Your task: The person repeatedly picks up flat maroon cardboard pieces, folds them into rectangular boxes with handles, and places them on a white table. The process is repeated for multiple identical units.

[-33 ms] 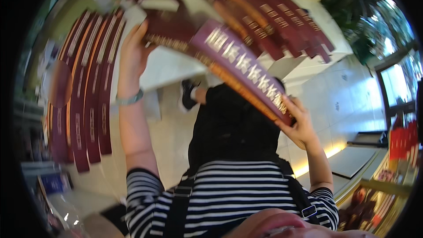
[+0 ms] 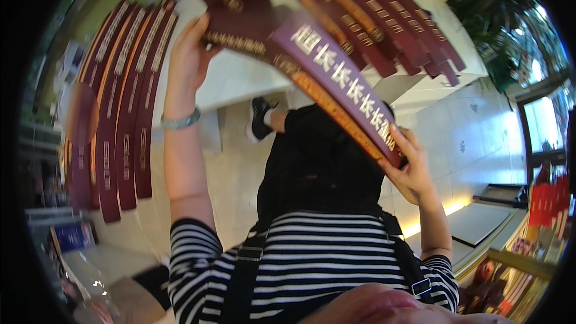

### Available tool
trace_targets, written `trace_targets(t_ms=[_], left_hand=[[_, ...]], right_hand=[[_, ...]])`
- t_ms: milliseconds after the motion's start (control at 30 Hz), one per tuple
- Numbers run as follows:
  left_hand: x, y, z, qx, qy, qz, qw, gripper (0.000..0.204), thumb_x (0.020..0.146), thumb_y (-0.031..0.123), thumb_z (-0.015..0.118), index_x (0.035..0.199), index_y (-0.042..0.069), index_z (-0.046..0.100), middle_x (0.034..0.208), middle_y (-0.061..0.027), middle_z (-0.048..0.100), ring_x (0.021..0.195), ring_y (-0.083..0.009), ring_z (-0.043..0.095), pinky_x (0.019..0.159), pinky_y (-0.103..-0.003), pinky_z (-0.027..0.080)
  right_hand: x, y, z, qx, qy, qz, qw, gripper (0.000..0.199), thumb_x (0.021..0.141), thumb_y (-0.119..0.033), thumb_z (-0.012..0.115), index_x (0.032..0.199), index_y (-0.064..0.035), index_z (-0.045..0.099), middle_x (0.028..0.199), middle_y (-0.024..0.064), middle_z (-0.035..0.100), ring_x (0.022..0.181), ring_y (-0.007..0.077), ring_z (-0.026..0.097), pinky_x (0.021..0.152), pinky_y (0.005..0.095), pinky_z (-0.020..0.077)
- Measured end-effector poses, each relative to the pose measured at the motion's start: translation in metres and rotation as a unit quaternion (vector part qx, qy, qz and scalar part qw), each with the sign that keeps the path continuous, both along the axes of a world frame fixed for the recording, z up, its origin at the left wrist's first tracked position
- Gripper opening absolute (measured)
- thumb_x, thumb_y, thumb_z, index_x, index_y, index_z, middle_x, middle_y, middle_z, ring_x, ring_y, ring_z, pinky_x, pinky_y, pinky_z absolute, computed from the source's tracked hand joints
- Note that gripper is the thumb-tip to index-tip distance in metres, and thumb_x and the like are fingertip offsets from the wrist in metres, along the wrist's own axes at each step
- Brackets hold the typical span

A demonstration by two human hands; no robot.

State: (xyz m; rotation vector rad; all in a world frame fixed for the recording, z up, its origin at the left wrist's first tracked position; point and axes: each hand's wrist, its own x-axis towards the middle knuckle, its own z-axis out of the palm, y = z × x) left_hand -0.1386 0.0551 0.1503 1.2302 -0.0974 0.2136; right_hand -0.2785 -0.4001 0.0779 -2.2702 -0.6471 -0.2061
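Note:
A long, narrow carton [image 2: 339, 75] in maroon and purple, with pale printing and an orange strip along its lower edge, slants across in front of me. A cut-out carrying handle rises at its far left end. My left hand [image 2: 191, 54] grips that end just below the handle, its fingertips hidden behind the cardboard. At the near right end, my right hand [image 2: 413, 165] is closed around the carton, fingers on the purple face and thumb along the lower edge. Several similar maroon cartons [image 2: 111, 120] stand in a row to the left of my left arm.
More long maroon cartons [image 2: 375, 24] lie on the white table [image 2: 234, 81] at the far side. A leafy plant [image 2: 495, 3] stands at the far right. Near right is a lit display case [image 2: 522, 267], with red packets [image 2: 547, 198] above it. A blue package [image 2: 73, 243] sits at lower left.
The carton and both hands appear slightly farther right, and the carton's printing is sharper. Both hands keep their hold.

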Motion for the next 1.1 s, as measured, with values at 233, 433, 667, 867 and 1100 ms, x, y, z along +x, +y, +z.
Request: trace_targets(t_ms=[233, 433, 667, 867, 1100], left_hand=[[-0.001, 0.023, 0.011, 0.018, -0.043, -0.018, 0.999, 0.030, 0.104, 0.024, 0.057, 0.124, 0.002, 0.061, 0.121, -0.0053, 0.067, 0.110, -0.0158, 0.063, 0.098, -0.040, 0.051], [0.003, 0.019, 0.019, 0.060, -0.072, -0.024, 0.995, 0.033, 0.104, 0.023, 0.055, 0.130, 0.003, 0.059, 0.123, -0.0044, 0.066, 0.112, -0.0137, 0.061, 0.100, -0.039, 0.049], [-0.003, 0.011, 0.029, 0.118, -0.109, -0.009, 0.987, 0.033, 0.105, 0.025, 0.054, 0.130, 0.004, 0.060, 0.122, -0.0037, 0.066, 0.112, -0.0122, 0.060, 0.098, -0.038, 0.050], [-0.003, 0.016, 0.026, 0.122, -0.097, 0.020, 0.988, 0.040, 0.104, 0.029, 0.056, 0.137, 0.006, 0.055, 0.123, -0.0031, 0.066, 0.109, -0.0126, 0.063, 0.096, -0.032, 0.051], [-0.005, 0.011, 0.032, 0.175, -0.100, 0.016, 0.979, 0.038, 0.104, 0.026, 0.057, 0.135, 0.004, 0.055, 0.116, -0.0034, 0.068, 0.102, -0.0120, 0.064, 0.087, -0.027, 0.053]], right_hand=[[0.011, -0.002, 0.009, -0.021, 0.000, 0.013, 1.000, 0.077, 0.069, -0.008, 0.084, 0.141, -0.0100, 0.058, 0.120, 0.0192, 0.064, 0.099, 0.0366, 0.067, 0.082, 0.0383, 0.0560], [0.018, -0.011, 0.014, -0.048, -0.038, 0.000, 0.998, 0.078, 0.066, -0.008, 0.084, 0.140, -0.0118, 0.060, 0.119, 0.0170, 0.065, 0.090, 0.0340, 0.069, 0.075, 0.0375, 0.0574], [0.017, -0.015, 0.017, -0.074, -0.043, 0.001, 0.996, 0.078, 0.065, -0.009, 0.084, 0.139, -0.0134, 0.061, 0.119, 0.0162, 0.065, 0.090, 0.0341, 0.069, 0.076, 0.0383, 0.0576], [0.014, -0.014, 0.013, -0.080, -0.070, 0.007, 0.994, 0.078, 0.065, -0.009, 0.084, 0.140, -0.0133, 0.060, 0.118, 0.0164, 0.065, 0.087, 0.0335, 0.069, 0.071, 0.0371, 0.0576], [0.014, -0.003, 0.009, -0.067, -0.061, 0.008, 0.996, 0.077, 0.066, -0.009, 0.084, 0.140, -0.0127, 0.060, 0.116, 0.0162, 0.064, 0.084, 0.0325, 0.068, 0.071, 0.0371, 0.0568]])
